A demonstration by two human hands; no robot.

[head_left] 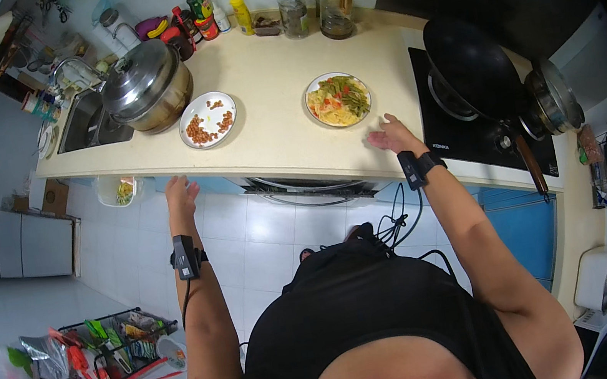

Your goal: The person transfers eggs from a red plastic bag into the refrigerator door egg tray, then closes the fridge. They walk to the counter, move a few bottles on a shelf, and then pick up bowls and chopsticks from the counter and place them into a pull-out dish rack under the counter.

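Observation:
My right hand (391, 135) is over the cream counter (270, 118) with its fingers apart, holding nothing. Just beyond it sits a plate (337, 100) of green beans, egg-like yellow pieces and red bits. In front of the counter's edge, my left hand (182, 196) hangs in the air with nothing visible in it, its fingers slightly spread. A white plate (208, 119) with several peanuts lies on the counter past my left hand. Behind that plate stands a large lidded steel pot (146, 86). Each wrist wears a black strapped device with a cable.
A black wok (470, 70) and a steel pot (555, 96) occupy the gas cooktop (465, 137) at right. The sink (96, 122) is at left. Jars and bottles, including a glass jar (337, 10), line the wall. A plastic bin (118, 190) hangs below the counter.

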